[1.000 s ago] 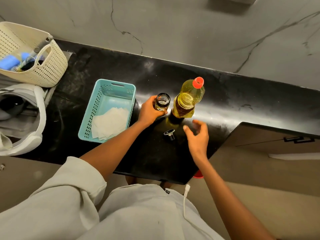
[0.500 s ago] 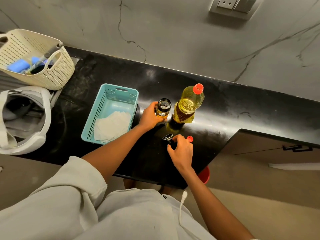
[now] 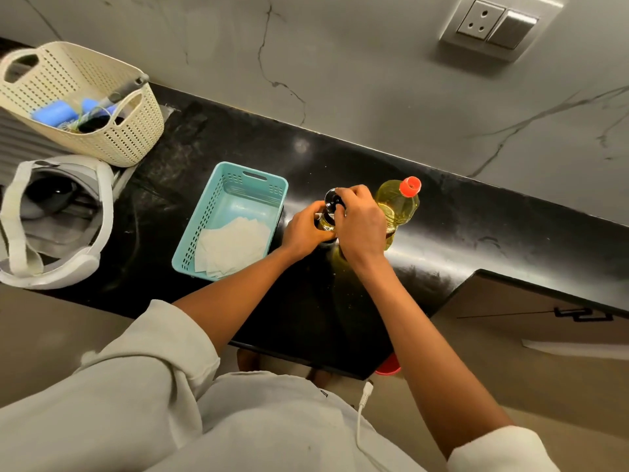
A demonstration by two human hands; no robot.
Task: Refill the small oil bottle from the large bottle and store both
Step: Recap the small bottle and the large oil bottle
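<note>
The small glass oil bottle point(image 3: 325, 222) stands on the black counter point(image 3: 476, 233), mostly covered by my hands. My left hand point(image 3: 304, 229) grips its body from the left. My right hand point(image 3: 359, 223) holds the dark cap point(image 3: 333, 199) on top of the small bottle's mouth. Directly to the right stands the large plastic bottle point(image 3: 398, 206), upright, holding yellow oil, with its red cap point(image 3: 410, 185) on. My right hand touches or nearly touches its side.
A teal basket point(image 3: 218, 212) with white paper napkins lies left of the bottles. A cream perforated basket point(image 3: 129, 131) with blue items stands far left, with a white bag point(image 3: 51, 267) below it. A wall socket point(image 3: 493, 25) sits upper right. A cabinet edge point(image 3: 510, 301) juts out on the right.
My right hand picked the dark cap off the counter and brought it up onto the small bottle. The left hand kept holding the bottle. The camera view shifted slightly.
</note>
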